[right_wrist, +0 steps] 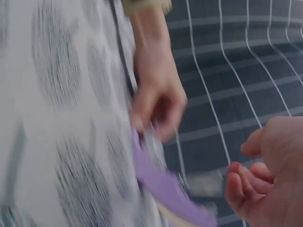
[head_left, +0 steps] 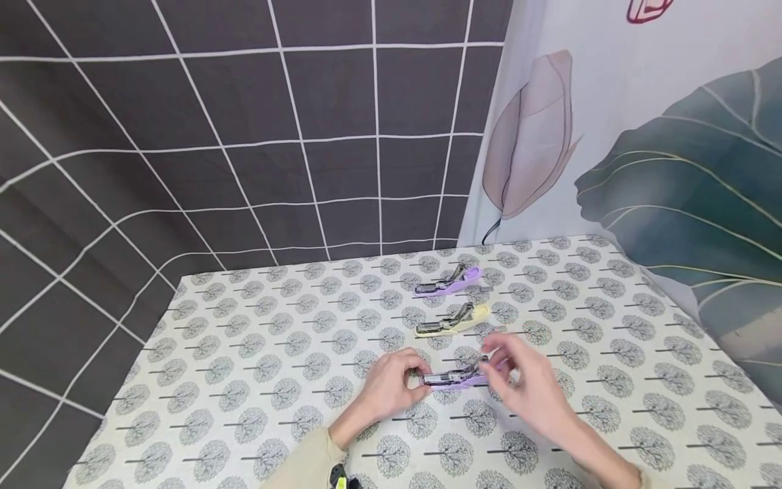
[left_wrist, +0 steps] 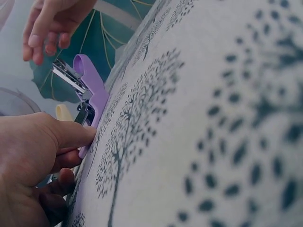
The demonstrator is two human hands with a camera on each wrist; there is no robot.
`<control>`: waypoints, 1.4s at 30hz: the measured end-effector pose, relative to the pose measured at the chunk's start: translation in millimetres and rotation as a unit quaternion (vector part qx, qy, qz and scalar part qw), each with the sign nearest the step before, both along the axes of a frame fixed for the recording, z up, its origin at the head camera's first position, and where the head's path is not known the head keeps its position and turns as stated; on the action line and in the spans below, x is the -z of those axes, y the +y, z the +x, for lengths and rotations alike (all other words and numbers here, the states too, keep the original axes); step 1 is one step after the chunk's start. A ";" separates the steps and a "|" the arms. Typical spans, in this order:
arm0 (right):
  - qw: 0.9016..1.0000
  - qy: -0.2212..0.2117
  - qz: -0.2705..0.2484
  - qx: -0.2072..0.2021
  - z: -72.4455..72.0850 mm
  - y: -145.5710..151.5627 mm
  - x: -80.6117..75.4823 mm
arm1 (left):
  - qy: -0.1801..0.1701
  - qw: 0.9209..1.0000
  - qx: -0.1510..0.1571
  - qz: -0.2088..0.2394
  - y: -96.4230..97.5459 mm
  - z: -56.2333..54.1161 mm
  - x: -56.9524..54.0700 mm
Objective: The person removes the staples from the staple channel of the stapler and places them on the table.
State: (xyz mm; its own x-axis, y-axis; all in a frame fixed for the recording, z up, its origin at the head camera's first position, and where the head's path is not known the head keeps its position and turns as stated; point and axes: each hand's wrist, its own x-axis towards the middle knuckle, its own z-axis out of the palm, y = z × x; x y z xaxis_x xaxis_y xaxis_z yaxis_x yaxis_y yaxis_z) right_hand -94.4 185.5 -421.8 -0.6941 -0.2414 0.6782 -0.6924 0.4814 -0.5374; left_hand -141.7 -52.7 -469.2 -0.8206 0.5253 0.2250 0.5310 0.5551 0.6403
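Observation:
In the head view my left hand (head_left: 391, 387) pinches the left end of a purple stapler (head_left: 455, 378) with thumb and fingers, low over the cloth. The stapler has metal parts along it and a metal piece slanting up near its right end. My right hand (head_left: 528, 380) is by that right end. In the left wrist view the right hand (left_wrist: 52, 28) hangs just above the raised metal part (left_wrist: 68, 75), loosely bent fingers apart from it. A blurred grey piece (right_wrist: 203, 183) shows near the right fingers in the right wrist view.
Behind the hands lie a yellow stapler (head_left: 452, 321) and another purple stapler (head_left: 449, 282), both with metal parts raised. Small grey strips (head_left: 502, 329) lie beside them. A tree-print cloth (head_left: 244, 407) covers the table. Dark grid fabric (head_left: 330, 95) and a leaf-print curtain (head_left: 611, 102) hang behind.

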 end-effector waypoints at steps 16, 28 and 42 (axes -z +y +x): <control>0.965 -0.261 -0.004 0.031 13.8 -49.5 13.4 | 0.004 1.000 0.002 0.000 0.0 0.2 2.4; 0.937 -0.345 -0.035 0.044 5.5 -55.4 23.9 | 0.023 1.000 0.003 0.001 -1.3 -1.2 3.7; 0.911 -0.398 -0.105 0.007 7.4 -58.8 27.1 | 0.030 0.999 0.010 0.004 -1.4 -1.3 3.8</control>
State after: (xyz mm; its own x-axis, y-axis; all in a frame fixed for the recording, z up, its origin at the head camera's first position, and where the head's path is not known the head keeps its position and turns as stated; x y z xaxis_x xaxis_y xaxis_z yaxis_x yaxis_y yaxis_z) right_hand -87.0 126.7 -448.9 -0.9884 -0.1512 -0.0123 -0.0366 0.3165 -0.9479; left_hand -143.0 -54.0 -473.1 -0.7952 0.5391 0.2775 0.5792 0.5399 0.6107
